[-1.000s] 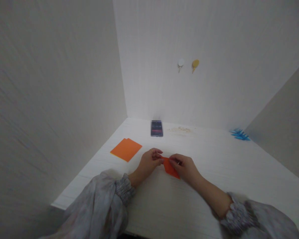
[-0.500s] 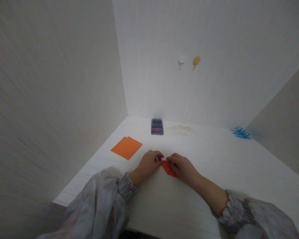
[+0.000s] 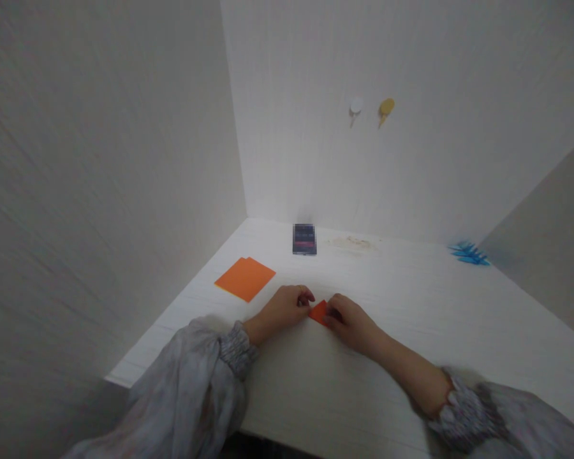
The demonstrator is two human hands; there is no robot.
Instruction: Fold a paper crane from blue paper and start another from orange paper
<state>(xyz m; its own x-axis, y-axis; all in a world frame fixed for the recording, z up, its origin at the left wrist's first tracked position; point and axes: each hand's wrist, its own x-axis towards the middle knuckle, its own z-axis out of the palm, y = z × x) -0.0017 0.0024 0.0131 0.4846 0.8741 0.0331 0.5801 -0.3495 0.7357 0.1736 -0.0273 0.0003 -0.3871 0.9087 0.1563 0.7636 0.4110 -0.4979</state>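
A small folded piece of red-orange paper (image 3: 319,313) lies low over the white table between my two hands. My right hand (image 3: 349,322) pinches its right side, and the fingers cover that part. At the paper's left corner is my left hand (image 3: 287,307), its thumb touching or very near the edge. The left fingers are curved, with a gap between thumb and forefinger. Left of my hands lies a small stack of square orange paper (image 3: 245,279), with a thin yellow edge showing beneath.
A dark, pixelated rectangular object (image 3: 305,240) rests near the back wall. Several folded blue paper pieces (image 3: 469,252) lie in the back right corner. White (image 3: 356,107) and yellow (image 3: 387,107) round hooks are on the back wall. Walls border the table (image 3: 402,287) left and right.
The red-orange paper has been turned and now shows a smaller, pointed shape between my hands. My right hand has shifted its hold on it. The whole view has tilted slightly.
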